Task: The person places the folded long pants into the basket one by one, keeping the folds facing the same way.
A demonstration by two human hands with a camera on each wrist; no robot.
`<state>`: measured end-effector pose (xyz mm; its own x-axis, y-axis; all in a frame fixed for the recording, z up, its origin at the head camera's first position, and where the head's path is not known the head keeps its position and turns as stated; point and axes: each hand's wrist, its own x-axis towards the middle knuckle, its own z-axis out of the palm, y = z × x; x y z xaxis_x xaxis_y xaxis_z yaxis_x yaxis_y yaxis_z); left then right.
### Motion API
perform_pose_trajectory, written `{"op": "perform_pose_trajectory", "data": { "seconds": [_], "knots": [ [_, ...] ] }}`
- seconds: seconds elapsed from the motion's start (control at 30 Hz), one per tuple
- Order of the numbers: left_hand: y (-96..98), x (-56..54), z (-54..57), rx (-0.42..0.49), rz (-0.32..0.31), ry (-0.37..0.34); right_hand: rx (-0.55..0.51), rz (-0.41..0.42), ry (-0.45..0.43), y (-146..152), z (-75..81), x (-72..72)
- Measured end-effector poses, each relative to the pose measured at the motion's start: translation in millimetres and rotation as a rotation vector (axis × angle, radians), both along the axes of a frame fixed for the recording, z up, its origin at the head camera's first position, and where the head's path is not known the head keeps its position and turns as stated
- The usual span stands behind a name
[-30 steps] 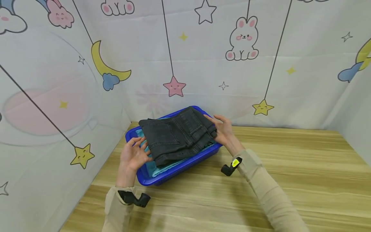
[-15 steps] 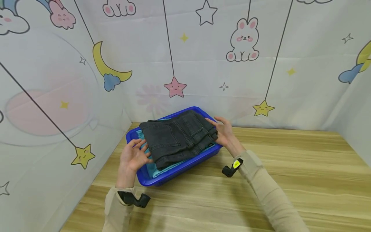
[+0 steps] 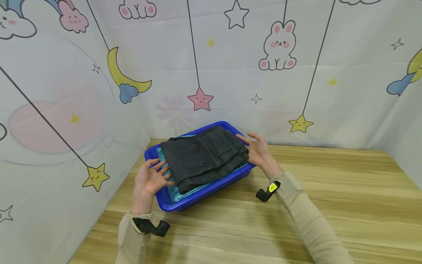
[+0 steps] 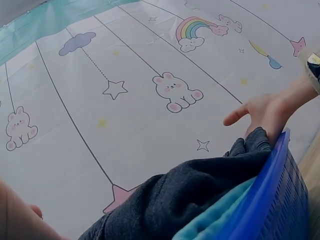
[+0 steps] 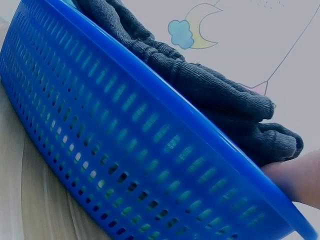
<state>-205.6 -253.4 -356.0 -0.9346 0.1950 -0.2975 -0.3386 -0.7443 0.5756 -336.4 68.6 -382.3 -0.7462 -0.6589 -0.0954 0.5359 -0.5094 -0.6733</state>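
Folded black jeans (image 3: 204,157) lie on top of a light-blue cloth (image 3: 173,190) inside a blue plastic basket (image 3: 211,189). At the jeans' left end is my left hand (image 3: 150,179), palm up, fingers spread and touching or very near the fabric. My right hand (image 3: 258,150) stands at the other end, thumb and forefinger spread apart; its lower fingers are partly hidden behind the jeans and the basket rim. The right wrist view shows the folded ends of the jeans (image 5: 220,90) resting over the basket's slotted side (image 5: 125,125).
The basket stands on a wood-grain table (image 3: 313,205), near the back left corner. White cloth walls (image 3: 230,80) printed with stars, moons and rabbits rise behind it and to the left. A black camera (image 3: 151,226) is strapped to each wrist.
The jeans have settled slightly lower onto the cloth in the basket. My right hand has shifted a little to the right; the left has hardly moved.
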Motion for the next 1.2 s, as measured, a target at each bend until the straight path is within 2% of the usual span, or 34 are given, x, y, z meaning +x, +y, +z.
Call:
{"op": "perform_pose_trajectory", "data": {
  "seconds": [0.23, 0.43, 0.63, 0.87, 1.03, 1.2],
  "knots": [
    [-2.0, 1.4, 3.0, -0.025, 0.016, -0.013, 0.125, -0.020, 0.046, 4, 4.6, 3.3],
    [-2.6, 4.7, 5.6, -0.047, 0.015, 0.005, 0.220, -0.045, 0.082, 5, 8.8, 3.8],
    [-1.7, 9.1, 10.9, -0.087, 0.060, 0.034, 0.287, -0.071, 0.078, 5, 12.5, 5.9],
    [-0.1, 13.1, 17.4, -0.141, 0.099, 0.051, 0.375, -0.116, 0.114, 4, 17.9, 9.1],
    [-0.9, 14.7, 18.8, -0.183, 0.090, 0.071, 0.408, -0.118, 0.139, 6, 19.2, 9.0],
    [-2.0, 17.1, 20.3, -0.179, 0.081, 0.089, 0.407, -0.108, 0.150, 12, 20.8, 9.2]
  ]
}}
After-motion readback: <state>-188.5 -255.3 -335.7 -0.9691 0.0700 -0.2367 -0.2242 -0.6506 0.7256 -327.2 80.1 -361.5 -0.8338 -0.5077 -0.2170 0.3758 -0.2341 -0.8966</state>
